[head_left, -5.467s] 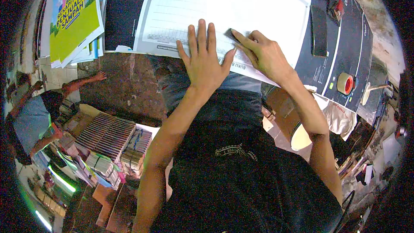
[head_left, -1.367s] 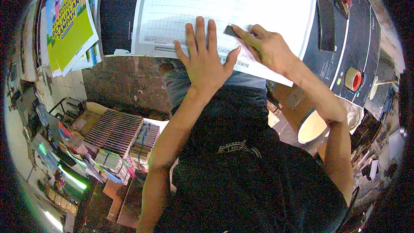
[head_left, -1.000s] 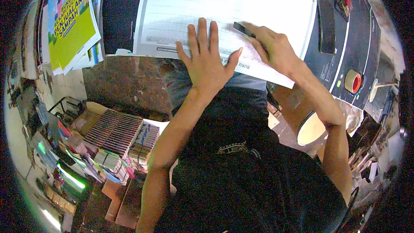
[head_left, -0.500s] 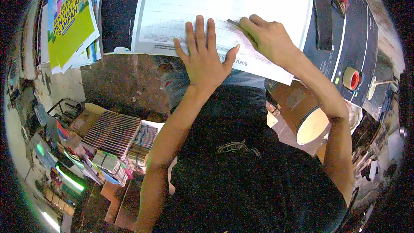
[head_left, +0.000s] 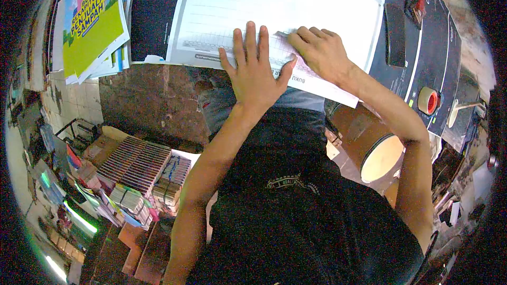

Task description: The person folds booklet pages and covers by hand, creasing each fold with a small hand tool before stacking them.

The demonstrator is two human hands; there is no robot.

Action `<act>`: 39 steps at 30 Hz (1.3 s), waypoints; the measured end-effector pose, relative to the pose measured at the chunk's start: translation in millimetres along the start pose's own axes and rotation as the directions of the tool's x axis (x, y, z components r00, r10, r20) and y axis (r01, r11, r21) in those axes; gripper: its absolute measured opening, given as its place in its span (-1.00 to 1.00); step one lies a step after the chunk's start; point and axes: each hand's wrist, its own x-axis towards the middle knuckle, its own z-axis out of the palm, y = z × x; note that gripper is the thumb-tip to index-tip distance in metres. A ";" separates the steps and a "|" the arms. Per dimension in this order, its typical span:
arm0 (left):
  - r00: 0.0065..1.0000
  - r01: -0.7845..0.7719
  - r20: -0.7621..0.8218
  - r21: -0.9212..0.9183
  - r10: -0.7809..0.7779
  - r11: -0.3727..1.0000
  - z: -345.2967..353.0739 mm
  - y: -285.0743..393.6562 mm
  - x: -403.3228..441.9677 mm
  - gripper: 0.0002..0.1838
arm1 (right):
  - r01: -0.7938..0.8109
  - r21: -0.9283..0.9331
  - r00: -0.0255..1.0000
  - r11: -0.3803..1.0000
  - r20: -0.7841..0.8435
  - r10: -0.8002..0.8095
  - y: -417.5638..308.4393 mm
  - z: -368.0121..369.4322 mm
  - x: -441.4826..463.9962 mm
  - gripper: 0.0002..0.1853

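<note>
Dark tabletop [head_left: 153, 16] (printed sheets [head_left: 285, 0] and tape roll [head_left: 428, 100] on it)

The top edge cut off the large white printed sheet [head_left: 327, 5], its fine print too blurred to read. At upper centre, the right hand [head_left: 321, 55] hid most of the thin dark flat piece [head_left: 281, 35].

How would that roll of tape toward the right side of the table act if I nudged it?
The roll of tape seems to lie flat, so it would probably slide rather than roll. Its round outer wall suggests it could roll if stood on edge. Thickly wound, it should feel firm, not floppy.
</note>
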 end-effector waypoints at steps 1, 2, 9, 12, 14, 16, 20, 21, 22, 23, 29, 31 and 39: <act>1.000 -0.002 -0.004 0.000 0.002 1.000 0.7 -0.4 -0.1 -0.04 | -0.004 0.012 1.000 1.000 0.002 0.004 0.1 0.3 0.4 -0.61; 1.000 0.001 -0.001 0.002 -0.001 1.000 0.7 -0.3 -0.5 -0.03 | -0.009 0.025 1.000 1.000 0.003 0.009 0.1 0.8 0.4 -0.60; 1.000 0.013 0.017 0.016 -0.014 1.000 -1.6 1.2 0.8 -0.03 | -0.037 0.140 0.999 0.989 -0.004 0.038 6.9 7.4 0.2 -0.60; 1.000 0.013 0.018 0.018 -0.013 1.000 -2.8 1.3 0.9 -0.03 | -0.066 0.198 0.998 0.978 0.025 0.062 11.1 2.5 2.7 -0.61; 1.000 0.012 0.015 0.021 -0.012 1.000 -2.7 1.0 0.8 -0.03 | -0.058 0.214 0.998 0.975 -0.004 0.061 17.1 3.5 3.1 -0.63; 1.000 0.008 0.010 0.023 -0.008 1.000 -1.7 1.0 0.5 -0.03 | -0.255 0.178 0.936 0.950 -0.200 0.289 59.6 -5.2 6.5 -0.68; 0.999 0.006 0.041 0.054 -0.008 0.999 -4.3 1.6 -3.2 -0.01 | -0.223 0.260 0.488 0.940 -0.805 0.338 99.1 -134.0 15.8 -0.79; 0.999 0.005 0.048 0.060 -0.007 0.998 -3.6 1.2 -1.6 0.00 | -0.146 0.363 0.496 0.920 -0.778 0.386 86.1 -149.1 14.2 -0.77; 0.998 0.007 0.054 0.065 -0.010 0.998 -3.2 1.8 0.3 0.00 | -0.067 0.464 0.503 0.883 -0.749 0.432 73.0 -164.2 12.5 -0.76; 0.998 -0.003 0.056 0.071 -0.001 0.997 -4.5 2.2 0.2 0.01 | 0.008 0.557 0.508 0.830 -0.718 0.477 59.8 -179.3 10.7 -0.74; 0.965 0.040 0.254 0.114 -0.068 0.993 -48.6 11.7 -19.7 -0.07 | -0.324 0.600 0.874 0.732 -0.105 0.473 95.6 -86.0 5.9 -0.72; 0.933 0.050 0.351 0.076 -0.074 0.996 -69.2 12.3 -11.8 -0.12 | -0.300 0.457 0.910 0.837 -0.125 0.395 62.6 -66.2 18.9 -0.65; 0.911 -0.404 -0.119 -0.066 0.394 0.913 -10.3 -43.1 95.9 -0.15 | -0.377 0.114 0.905 0.919 -0.166 0.392 30.6 -16.6 43.0 -0.52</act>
